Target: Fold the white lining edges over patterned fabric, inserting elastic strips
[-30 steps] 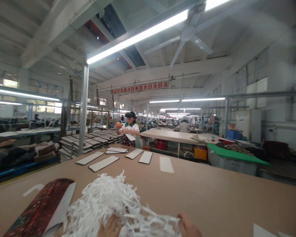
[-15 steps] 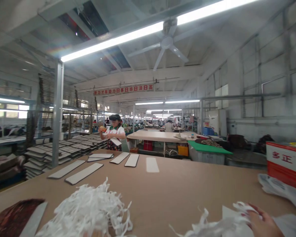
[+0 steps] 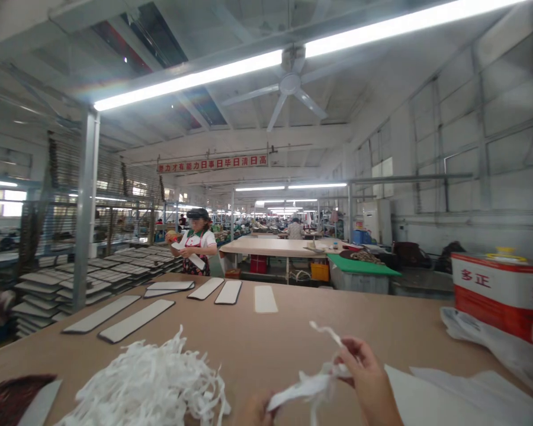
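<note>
In the head view my right hand (image 3: 359, 364) is above the table's near side, its fingers closed on thin white fabric strips (image 3: 308, 387). One strip curls up past the fingertips. My left hand (image 3: 257, 408), blurred at the bottom edge, pinches the other end of the strips. To the left a big tangled heap of white strips (image 3: 146, 381) lies on the brown table (image 3: 231, 331). White sheets (image 3: 444, 396) lie to the right, partly behind my right forearm.
Several pale dark-edged panels (image 3: 137, 319) lie along the table's left and far side. A red-and-white box (image 3: 493, 293) with a plastic bag (image 3: 479, 337) stands at the right. Beyond the far edge a co-worker (image 3: 198, 239) handles panels. A metal post (image 3: 86, 207) rises at the left.
My right hand has moved left with the white strips, off the sheets. My left hand has come into clear view and grips their other end. The camera has turned slightly right.
</note>
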A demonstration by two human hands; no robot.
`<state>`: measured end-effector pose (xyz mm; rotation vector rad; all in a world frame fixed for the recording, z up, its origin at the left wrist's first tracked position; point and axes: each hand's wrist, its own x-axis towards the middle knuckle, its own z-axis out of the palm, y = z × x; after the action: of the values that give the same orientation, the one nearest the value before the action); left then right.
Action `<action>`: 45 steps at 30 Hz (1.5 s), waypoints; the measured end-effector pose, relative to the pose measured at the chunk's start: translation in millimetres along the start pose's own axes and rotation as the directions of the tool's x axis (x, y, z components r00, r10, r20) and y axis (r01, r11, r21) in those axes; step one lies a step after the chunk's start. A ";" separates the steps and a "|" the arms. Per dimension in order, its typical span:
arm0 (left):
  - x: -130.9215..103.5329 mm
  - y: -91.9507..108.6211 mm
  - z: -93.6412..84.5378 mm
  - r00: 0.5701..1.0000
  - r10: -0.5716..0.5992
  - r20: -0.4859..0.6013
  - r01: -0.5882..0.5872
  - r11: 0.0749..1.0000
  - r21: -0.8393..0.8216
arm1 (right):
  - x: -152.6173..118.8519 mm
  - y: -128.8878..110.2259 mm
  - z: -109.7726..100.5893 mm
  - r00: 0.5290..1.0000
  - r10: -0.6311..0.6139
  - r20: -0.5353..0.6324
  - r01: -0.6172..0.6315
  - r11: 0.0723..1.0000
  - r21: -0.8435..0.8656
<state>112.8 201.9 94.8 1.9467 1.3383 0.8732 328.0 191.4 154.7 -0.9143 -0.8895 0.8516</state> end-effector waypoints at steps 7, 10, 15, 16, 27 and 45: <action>19.2 -9.9 -92.2 0.954 -0.046 -0.295 0.207 0.813 0.544 | 69.6 13.7 -129.0 0.911 0.119 -0.394 0.017 0.946 0.324; 32.1 -7.7 -107.0 0.926 -0.073 -0.370 0.285 0.779 0.558 | 69.3 -0.7 -139.6 0.900 0.097 -0.424 0.041 0.952 0.304; 26.2 39.2 -57.2 0.976 0.039 -0.215 0.100 0.793 0.601 | 21.1 -28.2 -75.8 0.983 0.064 -0.175 -0.047 0.994 0.101; 19.7 54.0 -41.5 0.986 0.083 -0.145 0.003 0.857 0.515 | 7.5 -30.5 -59.8 0.992 0.070 -0.108 -0.063 0.996 0.060; -20.2 104.1 14.8 0.999 -0.015 0.045 0.039 0.801 -0.597 | -55.9 -28.7 -14.9 0.988 0.058 0.142 -0.056 0.998 -0.021; -37.0 98.3 8.3 0.979 -0.019 0.203 0.168 0.637 -0.753 | -52.5 -3.1 -19.2 0.913 0.387 0.128 -0.407 0.878 0.253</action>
<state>162.7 136.4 160.6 1.2173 0.7426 0.9777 326.1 138.2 137.5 -0.8346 -0.6293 1.3384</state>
